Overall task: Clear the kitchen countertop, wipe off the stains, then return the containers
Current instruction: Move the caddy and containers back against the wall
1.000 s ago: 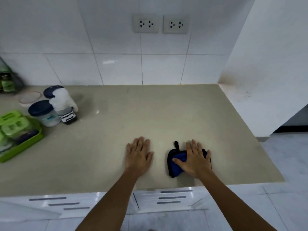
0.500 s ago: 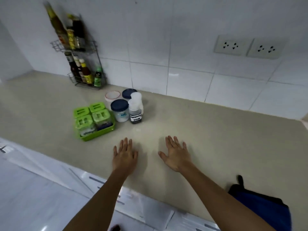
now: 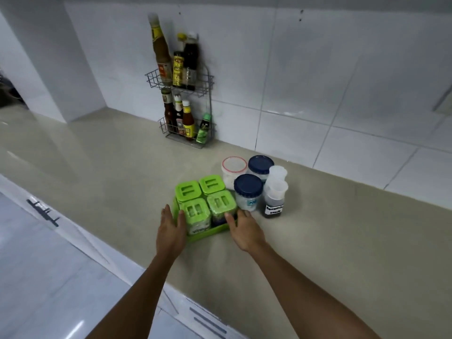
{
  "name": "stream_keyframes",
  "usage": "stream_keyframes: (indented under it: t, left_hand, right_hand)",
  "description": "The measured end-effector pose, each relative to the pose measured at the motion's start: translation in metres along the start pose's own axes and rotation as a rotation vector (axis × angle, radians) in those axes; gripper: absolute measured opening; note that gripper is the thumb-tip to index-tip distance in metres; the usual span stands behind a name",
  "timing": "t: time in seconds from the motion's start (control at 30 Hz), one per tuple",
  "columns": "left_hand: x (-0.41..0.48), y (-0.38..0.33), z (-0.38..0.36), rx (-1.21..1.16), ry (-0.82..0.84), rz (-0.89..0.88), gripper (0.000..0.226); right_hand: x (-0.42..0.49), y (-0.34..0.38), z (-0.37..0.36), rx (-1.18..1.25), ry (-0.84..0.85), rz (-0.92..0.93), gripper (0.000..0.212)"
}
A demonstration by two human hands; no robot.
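containers first: green tray (image 3: 206, 234) w/ four square jars, bright green lids w/ slotted tops, clear bodies; near-left one has a label, text unreadable. tray sits on the beige countertop (image 3: 330, 253), close to the front edge.

left hand (image 3: 170, 232) is flat against the tray's left side, fingers straight and pointing away from the body, thumb touching the near-left jar (image 3: 197, 216). right hand (image 3: 245, 230) is at the tray's right near corner, thumb on the near-right jar (image 3: 221, 207), fingers spread loose. both hands wide, not closed round anything; tray lies between them, palms facing each other. can't tell if the tray is lifted off the counter.

just beyond the right hand's fingertips: blue-lid jar (image 3: 248, 192) w/ white contents, and beside it to the right a small dark bottle (image 3: 274, 200) w/ white cap and handwritten label. further past those: second blue-lid jar (image 3: 260, 167), a clear tub w/ red rim (image 3: 233, 171), another white-capped bottle (image 3: 277, 173). all packed tight, touching or nearly.

well beyond both hands, against the tiled wall: wire rack (image 3: 187, 113), two tiers, sauce bottles upright in it.
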State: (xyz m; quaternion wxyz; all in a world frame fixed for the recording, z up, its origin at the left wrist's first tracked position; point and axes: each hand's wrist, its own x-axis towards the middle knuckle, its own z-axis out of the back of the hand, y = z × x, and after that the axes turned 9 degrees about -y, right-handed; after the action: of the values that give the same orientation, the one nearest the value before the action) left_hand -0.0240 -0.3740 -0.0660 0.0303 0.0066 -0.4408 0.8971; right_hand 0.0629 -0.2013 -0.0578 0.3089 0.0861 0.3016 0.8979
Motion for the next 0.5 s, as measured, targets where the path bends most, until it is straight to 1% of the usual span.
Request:
stream_keyframes:
  t: [0.07,0.13,0.2,0.27,0.3,0.4,0.5]
  left_hand:
    - [0.010,-0.001,-0.002,-0.126,0.032,0.109,0.067]
    - [0.022,-0.004,-0.005,-0.193,0.068,0.208,0.072]
    - [0.031,-0.007,-0.009,-0.217,0.085,0.238,0.066]
    - [0.035,-0.008,-0.012,-0.238,0.064,0.217,0.053]
    - [0.036,-0.007,-0.011,-0.271,0.052,0.215,0.051]
    - [0.038,-0.004,-0.002,-0.345,0.033,0.224,0.054]
    - [0.045,-0.006,0.014,-0.381,0.016,0.197,0.060]
  right_hand:
    - [0.008,0.006,-0.010,0.123,-0.048,-0.107,0.059]
    - [0.015,0.013,-0.016,0.226,-0.095,-0.212,0.059]
    - [0.020,0.017,-0.018,0.284,-0.131,-0.292,0.058]
    - [0.024,0.020,-0.020,0.290,-0.165,-0.307,0.056]
    - [0.024,0.022,-0.021,0.275,-0.181,-0.300,0.056]
    - [0.023,0.031,-0.023,0.217,-0.215,-0.272,0.058]
    - [0.024,0.048,-0.018,0.235,-0.233,-0.234,0.056]
